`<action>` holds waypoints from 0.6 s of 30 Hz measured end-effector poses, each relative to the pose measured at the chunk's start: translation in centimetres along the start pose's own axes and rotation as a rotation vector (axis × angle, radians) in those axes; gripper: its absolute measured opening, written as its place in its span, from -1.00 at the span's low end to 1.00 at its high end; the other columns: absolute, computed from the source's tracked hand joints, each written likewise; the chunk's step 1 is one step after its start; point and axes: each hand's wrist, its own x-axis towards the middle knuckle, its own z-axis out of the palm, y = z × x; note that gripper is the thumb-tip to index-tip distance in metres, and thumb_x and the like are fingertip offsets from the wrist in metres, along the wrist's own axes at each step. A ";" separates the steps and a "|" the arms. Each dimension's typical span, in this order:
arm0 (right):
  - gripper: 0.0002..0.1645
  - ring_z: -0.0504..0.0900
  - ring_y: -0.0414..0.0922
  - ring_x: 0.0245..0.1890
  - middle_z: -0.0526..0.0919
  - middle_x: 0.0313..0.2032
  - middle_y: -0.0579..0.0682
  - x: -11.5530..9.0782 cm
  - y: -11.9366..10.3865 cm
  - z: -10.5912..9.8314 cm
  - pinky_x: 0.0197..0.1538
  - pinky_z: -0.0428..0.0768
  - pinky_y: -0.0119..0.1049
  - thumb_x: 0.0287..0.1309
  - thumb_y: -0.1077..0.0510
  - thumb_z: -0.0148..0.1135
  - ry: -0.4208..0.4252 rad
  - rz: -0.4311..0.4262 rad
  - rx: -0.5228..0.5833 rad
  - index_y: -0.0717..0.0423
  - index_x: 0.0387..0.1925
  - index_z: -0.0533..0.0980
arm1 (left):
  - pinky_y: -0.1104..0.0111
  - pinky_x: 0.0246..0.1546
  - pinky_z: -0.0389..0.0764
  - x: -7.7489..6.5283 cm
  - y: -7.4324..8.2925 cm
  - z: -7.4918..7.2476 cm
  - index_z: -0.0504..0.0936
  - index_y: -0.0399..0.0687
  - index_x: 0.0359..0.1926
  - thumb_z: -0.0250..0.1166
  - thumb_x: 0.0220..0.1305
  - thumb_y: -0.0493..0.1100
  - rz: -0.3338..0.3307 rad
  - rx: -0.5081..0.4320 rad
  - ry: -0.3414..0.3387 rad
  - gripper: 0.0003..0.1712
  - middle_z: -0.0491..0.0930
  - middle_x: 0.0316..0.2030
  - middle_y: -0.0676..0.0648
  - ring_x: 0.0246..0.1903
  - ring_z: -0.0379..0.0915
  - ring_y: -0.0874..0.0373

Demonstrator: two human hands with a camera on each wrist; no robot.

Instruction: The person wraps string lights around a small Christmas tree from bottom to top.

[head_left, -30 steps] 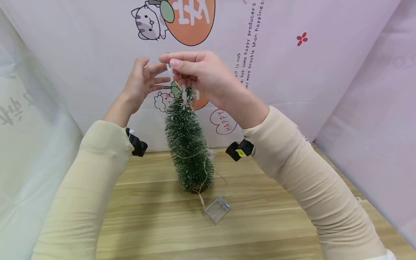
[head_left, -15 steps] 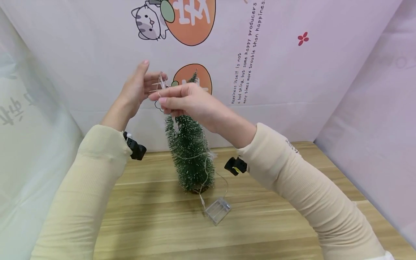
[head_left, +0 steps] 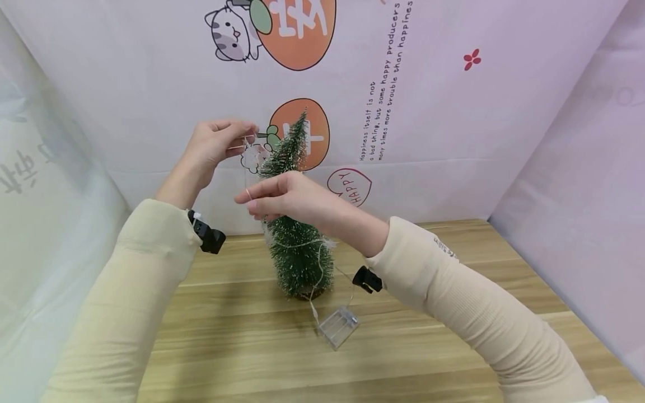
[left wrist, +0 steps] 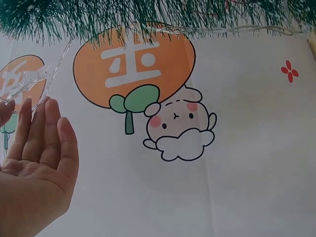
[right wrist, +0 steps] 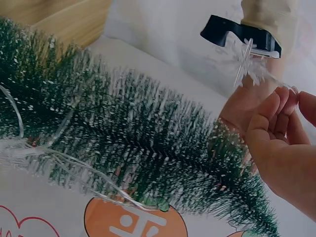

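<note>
A small green bristle Christmas tree (head_left: pixel 302 263) with white-flecked tips stands upright on the table. A clear-wired string of lights (head_left: pixel 294 244) is wound round its lower part. To the upper left of the tree, my left hand (head_left: pixel 206 148) pinches the wire between thumb and fingers; a clear plastic piece (left wrist: pixel 28 81) shows beside its fingertips in the left wrist view. My right hand (head_left: pixel 302 204), lower and in front of the tree, pinches the same wire with thumb and forefinger. From its fingertips in the right wrist view runs wire to a clear snowflake-like ornament (right wrist: pixel 252 66).
A clear battery box (head_left: pixel 339 327), wired to the lights, lies on the wooden table (head_left: pixel 403 347) in front of the tree. Behind stands a white printed backdrop (head_left: pixel 423 129) with cartoon figures. Black wrist cameras (head_left: pixel 210 238) sit on both cuffs.
My right hand has come down from the treetop to the tree's middle, drawing the wire along. My left hand has dropped slightly, and its fingers have closed on the wire.
</note>
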 end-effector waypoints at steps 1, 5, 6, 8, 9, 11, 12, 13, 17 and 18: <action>-0.66 0.61 -0.16 -0.06 0.66 -0.02 -0.02 -0.1 0.2 0.0 0.13 0.56 -0.29 0.33 0.10 0.12 -0.004 0.001 -0.003 0.02 0.09 0.56 | 0.58 -0.05 0.56 0.0 -0.1 -0.1 0.68 0.02 -0.13 0.24 0.28 0.03 -0.001 0.007 -0.005 -0.74 0.65 -0.37 0.25 -0.19 0.51 0.35; -0.68 0.61 -0.16 0.01 0.67 -0.01 -0.05 -0.3 1.0 -0.1 0.20 0.52 -0.26 0.32 0.06 0.12 -0.020 0.000 -0.026 0.01 0.05 0.59 | 0.63 -0.09 0.57 -0.3 -0.1 -0.4 0.64 -0.03 -0.03 0.21 0.30 0.03 -0.013 0.035 -0.021 -0.67 0.64 -0.25 0.25 -0.14 0.53 0.36; -0.68 0.60 -0.17 0.04 0.66 0.01 -0.07 -0.4 1.2 -0.1 0.22 0.51 -0.25 0.32 0.06 0.13 -0.025 -0.003 -0.032 0.02 0.04 0.59 | 0.63 -0.10 0.57 -0.3 -0.1 -0.5 0.63 -0.05 -0.01 0.22 0.30 0.03 -0.014 0.038 -0.025 -0.65 0.64 -0.22 0.25 -0.14 0.53 0.35; -0.69 0.58 -0.19 0.07 0.65 0.03 -0.10 -0.5 1.5 -0.3 0.25 0.48 -0.24 0.32 0.05 0.13 -0.032 -0.004 -0.046 0.01 0.02 0.60 | 0.62 -0.09 0.57 -0.4 -0.1 -0.6 0.63 -0.05 0.00 0.22 0.30 0.03 -0.018 0.045 -0.028 -0.65 0.64 -0.21 0.24 -0.15 0.53 0.36; -0.70 0.57 -0.21 0.09 0.65 0.04 -0.11 -0.6 1.6 -0.3 0.26 0.47 -0.24 0.32 0.05 0.13 -0.037 -0.006 -0.055 0.01 0.01 0.60 | 0.61 -0.09 0.57 -0.4 -0.2 -0.7 0.64 -0.03 -0.01 0.22 0.30 0.02 -0.019 0.047 -0.029 -0.66 0.64 -0.21 0.24 -0.16 0.53 0.36; -0.71 0.56 -0.24 0.09 0.65 0.04 -0.12 -0.7 1.9 -0.4 0.26 0.47 -0.26 0.32 0.06 0.13 -0.051 -0.010 -0.078 0.01 -0.01 0.61 | 0.61 -0.10 0.57 -0.4 -0.2 -0.8 0.67 0.01 -0.07 0.23 0.30 0.01 -0.021 0.048 -0.030 -0.72 0.64 -0.24 0.26 -0.19 0.53 0.37; -0.72 0.56 -0.24 0.09 0.65 0.03 -0.11 -0.8 2.0 -0.4 0.25 0.47 -0.27 0.32 0.08 0.13 -0.065 -0.013 -0.083 0.03 -0.02 0.61 | 0.61 -0.10 0.57 -0.5 -0.2 -0.9 0.68 0.04 -0.10 0.23 0.30 0.01 -0.022 0.049 -0.029 -0.75 0.64 -0.26 0.27 -0.19 0.54 0.37; -0.73 0.56 -0.23 0.07 0.65 0.02 -0.10 -0.8 2.1 -0.5 0.24 0.48 -0.28 0.32 0.09 0.13 -0.078 -0.015 -0.093 0.04 -0.03 0.61 | 0.62 -0.11 0.57 -0.5 -0.3 -0.9 0.69 0.08 -0.14 0.23 0.30 0.01 -0.022 0.052 -0.029 -0.78 0.64 -0.27 0.28 -0.20 0.53 0.37; -0.78 0.58 -0.16 -0.02 0.65 -0.06 -0.02 -1.0 2.4 -0.6 0.18 0.54 -0.25 0.30 0.16 0.14 -0.151 -0.037 -0.107 0.12 -0.08 0.59 | 0.65 -0.16 0.56 -0.6 -0.4 -1.1 0.69 0.10 -0.18 0.22 0.31 0.02 -0.021 0.064 -0.029 -0.80 0.63 -0.28 0.29 -0.16 0.52 0.34; -0.79 0.58 -0.15 -0.06 0.65 -0.09 0.00 -1.1 2.5 -0.7 0.16 0.55 -0.25 0.29 0.18 0.15 -0.171 -0.043 -0.107 0.13 -0.09 0.58 | 0.66 -0.16 0.56 -0.6 -0.4 -1.2 0.69 0.08 -0.15 0.22 0.31 0.03 -0.021 0.067 -0.029 -0.77 0.63 -0.27 0.28 -0.15 0.52 0.33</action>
